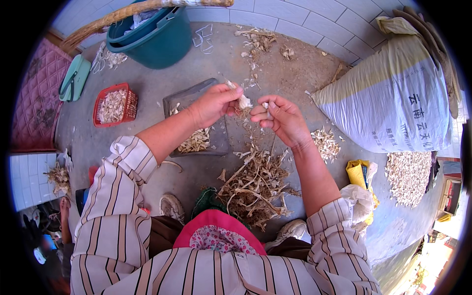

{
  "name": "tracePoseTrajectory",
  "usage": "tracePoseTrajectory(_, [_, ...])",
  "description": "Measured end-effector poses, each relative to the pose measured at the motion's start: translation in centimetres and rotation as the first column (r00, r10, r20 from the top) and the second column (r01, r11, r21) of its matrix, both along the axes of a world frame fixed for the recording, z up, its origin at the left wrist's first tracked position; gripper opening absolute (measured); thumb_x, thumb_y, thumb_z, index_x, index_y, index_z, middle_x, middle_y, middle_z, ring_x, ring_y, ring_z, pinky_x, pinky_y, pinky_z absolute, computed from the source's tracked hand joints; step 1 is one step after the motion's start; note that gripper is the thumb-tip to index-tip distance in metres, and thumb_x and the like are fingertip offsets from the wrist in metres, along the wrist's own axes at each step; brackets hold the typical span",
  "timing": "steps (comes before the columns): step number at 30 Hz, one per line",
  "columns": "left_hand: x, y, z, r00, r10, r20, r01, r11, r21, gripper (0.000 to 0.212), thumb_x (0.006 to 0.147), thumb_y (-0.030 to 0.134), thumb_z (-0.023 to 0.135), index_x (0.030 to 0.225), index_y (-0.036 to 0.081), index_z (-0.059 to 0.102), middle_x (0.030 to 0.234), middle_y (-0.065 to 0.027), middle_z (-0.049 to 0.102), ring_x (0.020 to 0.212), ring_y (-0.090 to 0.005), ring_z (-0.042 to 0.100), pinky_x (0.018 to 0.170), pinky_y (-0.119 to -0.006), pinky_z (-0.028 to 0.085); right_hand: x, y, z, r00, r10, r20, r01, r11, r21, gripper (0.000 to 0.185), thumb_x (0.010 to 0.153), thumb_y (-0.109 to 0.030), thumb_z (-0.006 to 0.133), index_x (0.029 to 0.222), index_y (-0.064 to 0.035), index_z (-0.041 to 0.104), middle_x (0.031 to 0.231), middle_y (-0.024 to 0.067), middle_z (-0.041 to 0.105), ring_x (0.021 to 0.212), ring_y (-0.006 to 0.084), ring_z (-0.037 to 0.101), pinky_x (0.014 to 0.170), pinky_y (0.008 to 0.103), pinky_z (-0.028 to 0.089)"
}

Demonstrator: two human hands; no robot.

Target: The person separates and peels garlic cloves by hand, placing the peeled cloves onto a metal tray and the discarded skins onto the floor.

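Observation:
My left hand (217, 101) grips a partly broken garlic bulb (244, 102) with roots and a short stalk, at the centre of the view. Close by on the right, my right hand (278, 114) pinches a small pale garlic clove (265, 105) between thumb and fingers. The two hands do not touch. Below my left forearm lies a dark shallow tray (220, 137) holding loose cloves (195, 142). Under my right hand a heap of dry garlic stalks and roots (254, 184) rests on the floor between my shoes.
A red plastic basket (129, 107) of cloves stands left, near a light green container (75, 79) and teal tubs (158, 44). On the right are a small clove pile (325, 144), a large woven sack (391, 96) and more cloves (408, 177). Another person's hand (65, 206) shows at far left.

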State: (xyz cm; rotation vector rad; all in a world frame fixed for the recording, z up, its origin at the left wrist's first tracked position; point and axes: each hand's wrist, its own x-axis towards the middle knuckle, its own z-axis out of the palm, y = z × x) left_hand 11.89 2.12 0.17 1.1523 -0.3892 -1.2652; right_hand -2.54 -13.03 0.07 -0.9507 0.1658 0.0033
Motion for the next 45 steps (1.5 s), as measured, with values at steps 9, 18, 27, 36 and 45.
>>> tracePoseTrajectory(9, [-0.9,-0.5,0.4,0.996,0.018,0.085,-0.026,0.996,0.087,0.016,0.085,0.023,0.049,0.083,0.007,0.055,0.074,-0.0008,0.055,0.063,-0.0089,0.05,0.058,-0.023,0.04,-0.2,0.0,0.1,1.0,0.021,0.009,-0.021,0.999,0.029,0.021,0.089,-0.01,0.039,0.103,0.0022,0.048,0.085,0.0125,0.059,0.073,0.0158,0.06,0.062,0.0213,0.048])
tracePoseTrajectory(18, [-2.3,-0.9,0.9,0.958,-0.07,0.279,0.065,0.998,0.024,0.013,0.085,0.018,0.046,0.086,0.006,0.05,0.068,-0.0001,0.048,0.058,-0.0076,0.043,0.055,-0.022,0.037,0.0,0.5,0.7,1.0,0.0,-0.029,-0.004,0.988,-0.154,0.018,0.086,-0.005,0.041,0.102,-0.0005,0.048,0.086,0.0105,0.059,0.074,0.0151,0.058,0.062,0.0223,0.045])
tracePoseTrajectory(27, [-2.9,-1.2,1.1,0.948,-0.09,0.306,0.108,0.993,-0.04,0.01,0.083,0.015,0.052,0.085,0.006,0.048,0.067,0.0016,0.048,0.056,-0.0046,0.041,0.051,-0.018,0.033,0.1,0.8,1.4,1.0,-0.011,0.018,0.018,0.886,-0.463,0.01,0.084,-0.003,0.044,0.093,-0.002,0.046,0.076,0.0064,0.057,0.067,0.0117,0.057,0.057,0.0216,0.044])
tracePoseTrajectory(36, [-3.2,-1.4,1.0,0.896,-0.137,0.422,0.13,0.99,0.047,0.014,0.083,0.017,0.053,0.076,0.006,0.049,0.06,0.0028,0.046,0.052,-0.0041,0.039,0.046,-0.019,0.032,-0.1,0.8,1.4,0.996,-0.061,-0.061,0.006,0.754,-0.657,0.016,0.074,-0.001,0.047,0.089,-0.0038,0.042,0.064,0.0036,0.053,0.058,0.008,0.049,0.052,0.0208,0.038])
tracePoseTrajectory(45, [-3.3,-1.3,0.9,0.907,-0.134,0.399,0.17,0.984,-0.055,0.017,0.088,0.02,0.044,0.077,0.007,0.046,0.059,0.0026,0.042,0.05,-0.0045,0.038,0.044,-0.019,0.031,-0.2,0.9,1.8,0.999,-0.046,-0.027,0.03,0.906,-0.421,0.016,0.076,-0.002,0.048,0.09,-0.0063,0.042,0.063,0.0023,0.052,0.057,0.0082,0.049,0.051,0.0198,0.036])
